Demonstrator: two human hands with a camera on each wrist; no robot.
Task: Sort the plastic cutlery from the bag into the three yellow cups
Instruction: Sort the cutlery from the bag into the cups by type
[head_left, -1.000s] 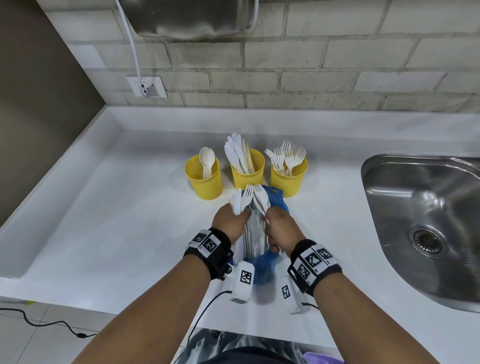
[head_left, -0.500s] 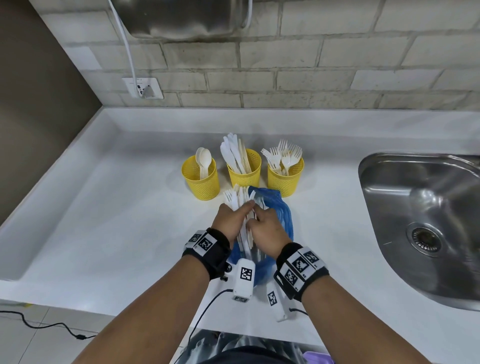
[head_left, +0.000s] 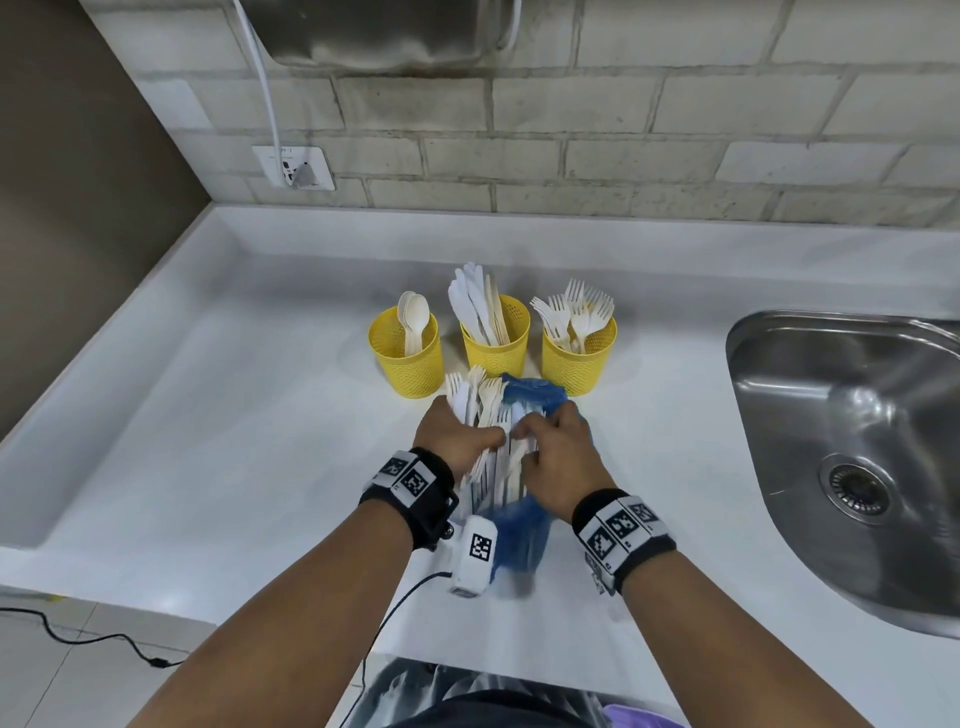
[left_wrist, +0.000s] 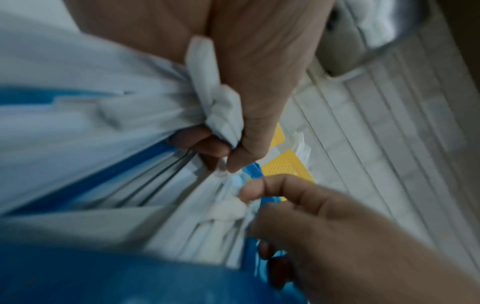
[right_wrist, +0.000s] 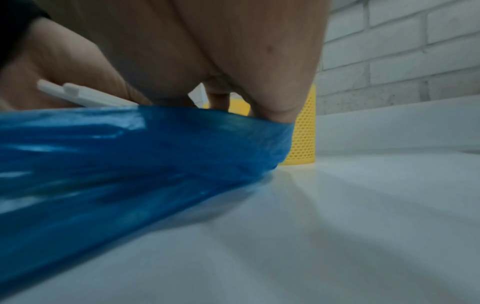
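Three yellow mesh cups stand in a row on the white counter: the left cup (head_left: 407, 353) holds spoons, the middle cup (head_left: 496, 344) knives, the right cup (head_left: 579, 353) forks. In front of them lies a blue plastic bag (head_left: 522, 540) with a bundle of white cutlery (head_left: 480, 410) sticking out of its mouth. My left hand (head_left: 457, 441) grips that bundle around its handles (left_wrist: 215, 107). My right hand (head_left: 558, 462) reaches into the bag's mouth and pinches one piece among the handles (left_wrist: 231, 209). The bag (right_wrist: 124, 162) hides my right fingertips in the right wrist view.
A steel sink (head_left: 852, 452) is set into the counter at the right. A brick wall with a socket (head_left: 293, 167) and a white cable runs behind the cups. The counter's raised rim (head_left: 104, 322) runs along the left; its front edge is just below my wrists.
My right hand has slid left to meet the left hand over the bundle. The cutlery bundle has shifted slightly left, uncovering more of the blue bag on the right.
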